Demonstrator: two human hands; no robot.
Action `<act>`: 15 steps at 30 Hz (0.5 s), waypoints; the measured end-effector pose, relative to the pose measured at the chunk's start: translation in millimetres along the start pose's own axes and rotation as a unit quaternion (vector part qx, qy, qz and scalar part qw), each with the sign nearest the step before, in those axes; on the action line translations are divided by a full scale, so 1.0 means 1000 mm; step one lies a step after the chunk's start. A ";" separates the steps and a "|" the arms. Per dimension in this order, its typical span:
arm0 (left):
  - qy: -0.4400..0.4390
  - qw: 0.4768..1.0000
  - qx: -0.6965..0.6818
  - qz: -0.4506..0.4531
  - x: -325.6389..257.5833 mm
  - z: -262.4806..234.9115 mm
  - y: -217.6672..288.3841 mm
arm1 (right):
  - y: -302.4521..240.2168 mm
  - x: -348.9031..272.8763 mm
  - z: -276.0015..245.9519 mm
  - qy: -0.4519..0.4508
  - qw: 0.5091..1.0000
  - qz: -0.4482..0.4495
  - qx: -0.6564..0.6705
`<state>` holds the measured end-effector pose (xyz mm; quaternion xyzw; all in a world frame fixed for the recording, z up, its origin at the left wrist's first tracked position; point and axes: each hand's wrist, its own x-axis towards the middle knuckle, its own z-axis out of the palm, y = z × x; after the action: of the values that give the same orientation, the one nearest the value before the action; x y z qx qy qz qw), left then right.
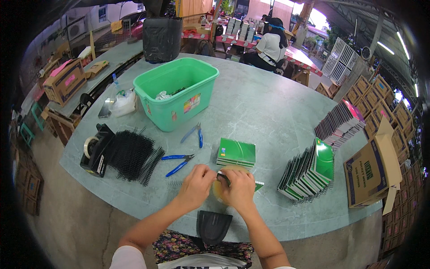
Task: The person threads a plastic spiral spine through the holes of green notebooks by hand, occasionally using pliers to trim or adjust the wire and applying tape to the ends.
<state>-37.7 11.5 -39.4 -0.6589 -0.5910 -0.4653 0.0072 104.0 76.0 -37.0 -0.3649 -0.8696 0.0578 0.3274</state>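
Note:
Near the table's front edge, my right hand (pixel 238 186) is closed on a small green-covered notebook (pixel 259 185), mostly hidden under the fingers. Close beside it, my left hand (pixel 197 184) pinches at the notebook's edge; what its fingertips hold is too small to make out. Beneath the hands shows a yellowish round object (pixel 218 192). Just beyond lies a stack of green notebooks (pixel 237 152). Blue-handled nippers (pixel 177 163) rest left of the stack, with a second blue-handled pair (pixel 195 134) farther back. A heap of black spiral coils (pixel 132 152) lies farther left.
A black tape dispenser (pixel 96 152) borders the coils. Behind stands a green plastic tub (pixel 165 112). To the right are spiral-bound notebooks (pixel 307 172), a pink-topped stack (pixel 338 125) and an open carton (pixel 369 172). A black curved piece (pixel 214 227) sits at the front edge.

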 end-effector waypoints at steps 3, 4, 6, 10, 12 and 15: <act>-0.045 0.981 -0.141 -0.125 0.002 0.001 -0.009 | -0.001 0.002 -0.005 -0.032 0.999 0.004 0.005; -0.088 0.961 -0.186 -0.187 0.005 -0.006 -0.009 | -0.001 0.001 -0.007 -0.038 0.999 0.000 0.005; -0.142 0.917 -0.252 -0.277 0.008 -0.009 -0.010 | 0.001 0.000 -0.007 -0.034 0.999 -0.011 0.009; -0.118 0.848 -0.359 -0.372 0.004 -0.004 -0.015 | 0.003 0.001 -0.006 -0.014 0.999 -0.025 0.023; -0.088 0.841 -0.377 -0.378 0.003 -0.004 -0.015 | 0.003 0.003 -0.006 -0.009 0.999 -0.021 0.029; -0.076 0.871 -0.347 -0.338 0.003 -0.004 -0.011 | 0.000 0.005 -0.007 -0.007 1.000 -0.004 0.025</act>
<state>-49.1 15.0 -41.1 -0.4124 -0.5770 -0.5627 -0.4247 105.5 78.7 -29.2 -0.3529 -0.8717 0.0806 0.3303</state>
